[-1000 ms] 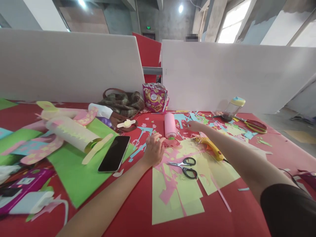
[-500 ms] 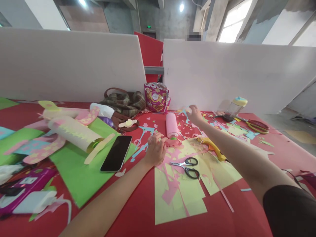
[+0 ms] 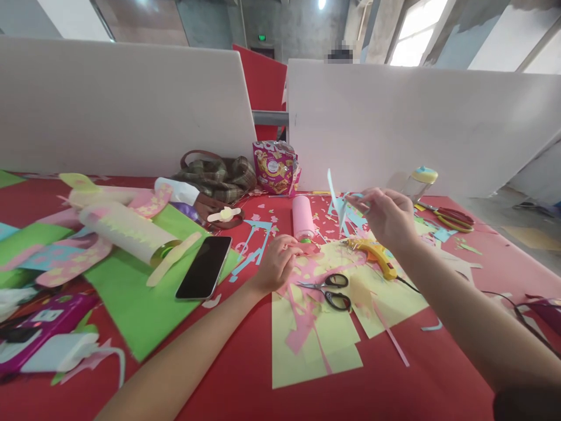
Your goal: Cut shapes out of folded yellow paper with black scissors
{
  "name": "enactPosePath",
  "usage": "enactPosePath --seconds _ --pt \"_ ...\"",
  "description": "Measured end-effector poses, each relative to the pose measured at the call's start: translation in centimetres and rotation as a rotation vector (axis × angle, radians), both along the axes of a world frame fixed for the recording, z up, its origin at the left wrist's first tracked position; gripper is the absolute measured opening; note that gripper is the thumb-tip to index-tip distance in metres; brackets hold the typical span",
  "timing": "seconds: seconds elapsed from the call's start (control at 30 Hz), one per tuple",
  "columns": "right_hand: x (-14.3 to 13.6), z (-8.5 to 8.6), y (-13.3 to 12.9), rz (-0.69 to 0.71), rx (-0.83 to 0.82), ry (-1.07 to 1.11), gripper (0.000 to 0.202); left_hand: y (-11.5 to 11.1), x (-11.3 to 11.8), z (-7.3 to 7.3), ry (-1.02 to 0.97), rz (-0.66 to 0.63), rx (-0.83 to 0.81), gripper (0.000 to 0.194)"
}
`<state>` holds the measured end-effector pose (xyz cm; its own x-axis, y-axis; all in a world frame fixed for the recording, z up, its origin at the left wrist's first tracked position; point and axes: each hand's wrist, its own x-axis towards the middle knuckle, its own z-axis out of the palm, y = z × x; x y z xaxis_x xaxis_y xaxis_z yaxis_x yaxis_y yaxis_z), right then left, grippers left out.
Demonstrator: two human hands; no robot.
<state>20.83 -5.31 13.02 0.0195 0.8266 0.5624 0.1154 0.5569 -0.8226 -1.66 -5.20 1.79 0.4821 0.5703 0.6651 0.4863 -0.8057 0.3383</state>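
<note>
My right hand (image 3: pixel 390 216) is raised over the right side of the table, fingers pinched on a thin light blue paper scrap (image 3: pixel 335 202) that sticks out to the left. Closed at the table's middle, my left hand (image 3: pixel 277 264) has a piece of pink paper (image 3: pixel 309 249) at its fingertips. Just beyond it lies a pink bottle (image 3: pixel 302 216) with a green part at its near end. Black-handled scissors (image 3: pixel 326 286) rest on pale yellow paper (image 3: pixel 315 365), among pink offcuts. A yellow glue gun (image 3: pixel 379 257) lies below my right hand.
At left are a phone (image 3: pixel 204 268), green paper (image 3: pixel 131 318) and a paper-covered tube model (image 3: pixel 127 234). A snack bag (image 3: pixel 275 168) and plaid bag (image 3: pixel 214 175) stand before the white partitions (image 3: pixel 394 123). Red-handled pliers (image 3: pixel 451 219) and a clear bottle (image 3: pixel 418 184) sit at right.
My right hand has come back toward me and to the right, lifting the light blue paper scrap off the table. My left hand stays nearly in place.
</note>
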Motion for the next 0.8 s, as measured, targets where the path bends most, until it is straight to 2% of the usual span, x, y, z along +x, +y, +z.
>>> enactPosePath --seconds 0.13,0.23,0.37,0.47,0.5,0.57,0.67,0.8 --pt "0.9 -1.5 -1.0 0.108 -0.209 0.109 0.022 -1.2 0.7 0.6 -0.027 -0.092 -0.052 0.026" --pt "0.9 -2.2 -2.2 0.188 -0.399 0.054 0.027 -2.1 1.4 1.1 -0.072 -0.155 -0.166 0.026" --pt "0.1 -2.9 -3.8 0.297 -0.51 -0.014 0.034 -3.3 2.4 2.2 -0.205 -0.255 -0.557 0.055" --pt "-0.7 -3.7 -4.3 0.327 -0.513 -0.038 0.033 -4.5 3.1 2.9 -0.329 -0.487 -0.973 0.045" --pt "-0.9 -4.1 -4.4 0.327 -0.511 -0.045 0.032 -4.8 3.4 3.0 -0.366 -0.529 -1.096 0.042" --pt "-1.2 -5.0 -4.3 0.325 -0.505 -0.051 0.03 -5.4 3.7 3.0 -0.423 -0.492 -1.257 0.033" --pt "-1.2 -6.6 -4.2 0.266 -0.469 -0.086 0.02 -5.6 3.7 2.6 -0.53 -0.306 -1.313 0.024" --pt "-0.2 -8.6 -4.7 -0.073 -0.261 -0.444 0.027 -4.9 2.8 2.0 -0.68 -0.155 -1.263 0.023"
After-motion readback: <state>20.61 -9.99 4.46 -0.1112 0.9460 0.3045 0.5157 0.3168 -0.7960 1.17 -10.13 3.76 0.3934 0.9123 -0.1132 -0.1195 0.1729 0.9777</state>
